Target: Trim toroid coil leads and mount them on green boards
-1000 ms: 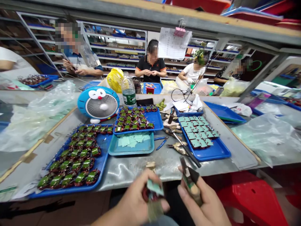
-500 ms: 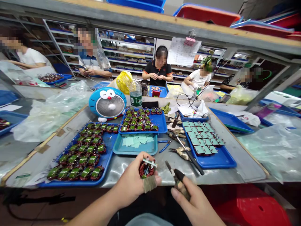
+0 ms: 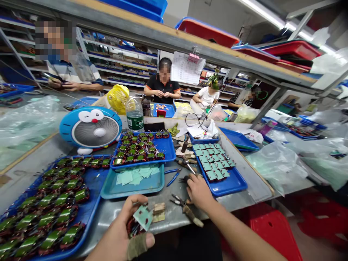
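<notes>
My left hand (image 3: 130, 228) is closed around a toroidal coil (image 3: 131, 225) at the front edge of the bench. A small green board (image 3: 143, 217) sits on the coil, facing up towards me. Tape wraps my left thumb. My right hand (image 3: 199, 190) reaches forward, fingers curled over a long tool with a metal shaft (image 3: 191, 167); its handle is hidden under the hand. Pliers with wrapped handles (image 3: 190, 214) lie just below that hand. Beside the coil is a pale block (image 3: 158, 212).
Blue trays of coils stand left (image 3: 94, 206) and centre (image 3: 168, 146); another at right (image 3: 236, 183) holds board-topped coils. A teal tray (image 3: 104, 186) holds loose green boards. Blue cutters (image 3: 173, 177), a fan (image 3: 91, 127) and a bottle (image 3: 135, 119) are on the bench. Co-workers sit opposite.
My right hand has left the knife it held and moved forward onto the long tool. My left hand has turned the coil so its board faces up. The view has swung right.
</notes>
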Tool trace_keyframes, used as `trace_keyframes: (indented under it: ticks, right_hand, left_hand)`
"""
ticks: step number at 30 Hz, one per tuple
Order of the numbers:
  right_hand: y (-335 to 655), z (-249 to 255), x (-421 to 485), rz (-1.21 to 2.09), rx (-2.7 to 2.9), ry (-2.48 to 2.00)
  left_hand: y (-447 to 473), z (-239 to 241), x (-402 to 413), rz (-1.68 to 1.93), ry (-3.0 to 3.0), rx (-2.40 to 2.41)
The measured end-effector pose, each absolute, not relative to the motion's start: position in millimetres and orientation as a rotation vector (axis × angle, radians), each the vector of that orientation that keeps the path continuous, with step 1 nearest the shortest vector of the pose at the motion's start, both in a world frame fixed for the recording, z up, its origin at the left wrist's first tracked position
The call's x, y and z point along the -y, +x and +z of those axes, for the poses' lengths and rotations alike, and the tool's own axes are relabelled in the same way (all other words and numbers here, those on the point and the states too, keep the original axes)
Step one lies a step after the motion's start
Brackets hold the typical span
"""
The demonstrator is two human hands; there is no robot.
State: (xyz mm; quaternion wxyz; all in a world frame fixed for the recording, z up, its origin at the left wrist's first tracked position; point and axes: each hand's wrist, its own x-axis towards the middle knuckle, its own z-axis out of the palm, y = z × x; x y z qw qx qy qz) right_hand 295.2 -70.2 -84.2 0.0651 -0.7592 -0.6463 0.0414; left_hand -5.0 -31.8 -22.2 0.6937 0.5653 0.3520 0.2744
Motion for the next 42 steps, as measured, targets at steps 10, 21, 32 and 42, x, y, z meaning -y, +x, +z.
trace_keyframes:
  ticks: [10, 21, 32, 42]
  right_hand:
    - [342.1, -73.7, 25.7, 0.419, 1.665, -1.988]
    - [289.9, -33.8, 98.0, 1.119, 0.538, -1.33]
    - [220.3, 77.8, 123.8, 1.245, 2.093, -1.635]
    - [202.5, 100.1, 120.0, 1.253, 2.346, -1.691]
  left_hand:
    - [-13.9, -17.3, 22.1, 0.604, 1.292, -0.747]
    - [-7.6, 5.9, 17.7, 0.688, 1.765, -0.92]
    - [-9.8, 42.1, 14.1, 0.477, 2.391, -0.602]
    - [-15.7, 52.2, 20.4, 0.353, 2.54, -0.564]
